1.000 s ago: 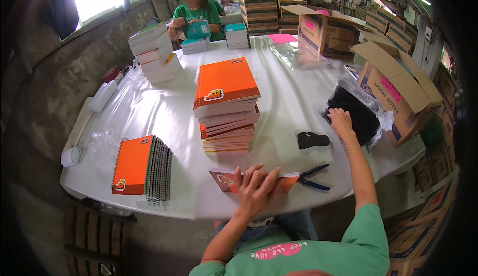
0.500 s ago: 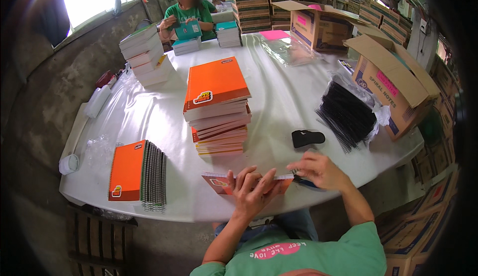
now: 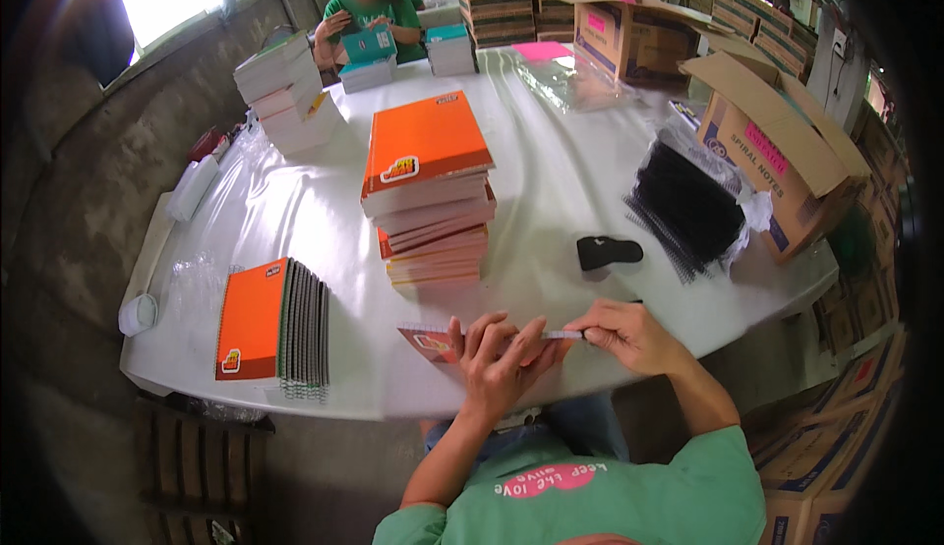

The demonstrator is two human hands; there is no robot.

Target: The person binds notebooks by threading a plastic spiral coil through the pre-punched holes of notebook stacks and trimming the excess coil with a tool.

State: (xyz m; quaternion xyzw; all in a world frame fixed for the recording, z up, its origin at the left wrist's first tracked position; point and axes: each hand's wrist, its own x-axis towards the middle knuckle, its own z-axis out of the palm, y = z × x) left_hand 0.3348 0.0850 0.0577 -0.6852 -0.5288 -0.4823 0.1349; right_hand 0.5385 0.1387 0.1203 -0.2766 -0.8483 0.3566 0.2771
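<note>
My left hand (image 3: 497, 360) grips an orange-covered notebook (image 3: 426, 342) at the table's near edge, its fingers spread over the cover and its bound edge facing up. At the right end of that edge, my right hand (image 3: 632, 337) is closed in a pinch. Something small and dark shows at its fingertips, possibly the end of a spiral wire, but I cannot make it out. Just beyond the hands rises a tall stack of orange notebooks (image 3: 429, 147). A small black cloth-like item (image 3: 610, 252) lies beyond my right hand.
Spiral-bound orange notebooks (image 3: 252, 321) are piled at the left. Black spiral coils (image 3: 686, 206) lie in plastic at the right, beside an open carton (image 3: 762, 157). White-paged stacks (image 3: 280, 93) stand far left. Across the table (image 3: 551, 181), a person (image 3: 374, 19) handles teal notebooks (image 3: 369, 49).
My right hand has closed in on the right end of the notebook's edge and now pinches there. The left hand keeps its hold. The whole view has shifted slightly.
</note>
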